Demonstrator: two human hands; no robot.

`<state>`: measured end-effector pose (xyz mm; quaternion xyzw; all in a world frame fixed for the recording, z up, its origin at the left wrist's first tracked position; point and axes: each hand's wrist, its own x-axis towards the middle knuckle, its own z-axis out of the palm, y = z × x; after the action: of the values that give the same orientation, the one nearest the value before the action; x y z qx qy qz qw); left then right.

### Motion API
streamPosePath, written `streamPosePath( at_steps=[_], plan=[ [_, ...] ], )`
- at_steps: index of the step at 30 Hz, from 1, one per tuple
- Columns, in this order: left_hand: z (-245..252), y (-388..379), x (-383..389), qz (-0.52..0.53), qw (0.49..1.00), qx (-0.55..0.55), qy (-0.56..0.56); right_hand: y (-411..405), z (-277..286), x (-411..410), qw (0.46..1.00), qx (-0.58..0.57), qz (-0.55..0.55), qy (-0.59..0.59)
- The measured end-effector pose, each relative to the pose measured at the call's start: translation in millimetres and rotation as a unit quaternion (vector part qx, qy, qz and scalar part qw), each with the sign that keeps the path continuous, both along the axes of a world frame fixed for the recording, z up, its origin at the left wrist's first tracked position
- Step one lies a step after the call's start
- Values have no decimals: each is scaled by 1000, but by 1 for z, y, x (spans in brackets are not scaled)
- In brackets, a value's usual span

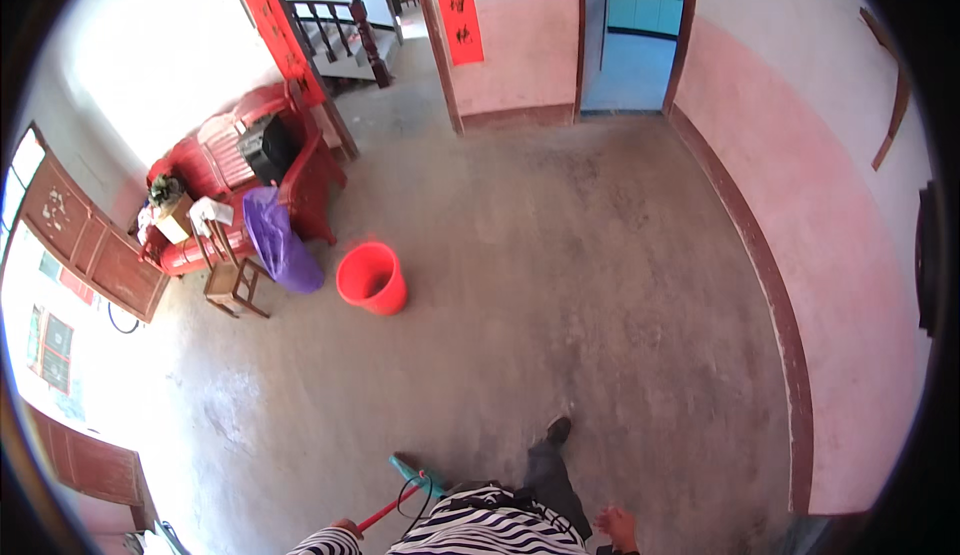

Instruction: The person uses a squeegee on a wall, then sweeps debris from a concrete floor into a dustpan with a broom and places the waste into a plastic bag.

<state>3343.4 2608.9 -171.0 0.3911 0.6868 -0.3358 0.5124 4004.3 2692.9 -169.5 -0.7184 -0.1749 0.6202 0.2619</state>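
Observation:
My left hand (348, 528), at the bottom edge, is closed around the red handle (388, 508) of a broom or similar tool. Its green head (410, 472) is low beside my striped shirt, partly hidden by my body. A thin dark loop or cord hangs across the handle. On the other side of my body, my right hand (617, 526) hangs with its fingers apart and nothing in it. Further ahead on the floor stands an upright red plastic bucket (386, 294); what lies inside it is too dark to tell.
A wooden chair (224, 282), a purple bag or cloth (279, 243) and a red wooden bench (304, 195) bearing a black case (268, 151) stand at the left. Ahead are two doorways, one beside stairs (349, 59). A pink and white wall (810, 180) curves along the right.

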Motion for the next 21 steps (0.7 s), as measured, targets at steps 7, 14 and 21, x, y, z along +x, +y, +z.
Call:
streamPosePath(
  at_steps=[7, 14, 21],
  plan=[
    [26, 152, 79, -7, 982, -98, 160, 143, -21, 71, 999, 34, 4, -1],
    [20, 249, 135, -3, 988, -4, 156, 275, -7, 112, 999, 10, -20, -45],
    [-20, 355, 104, -21, 992, -28, 119, 407, -8, 103, 998, -4, 16, -57]
  ],
)
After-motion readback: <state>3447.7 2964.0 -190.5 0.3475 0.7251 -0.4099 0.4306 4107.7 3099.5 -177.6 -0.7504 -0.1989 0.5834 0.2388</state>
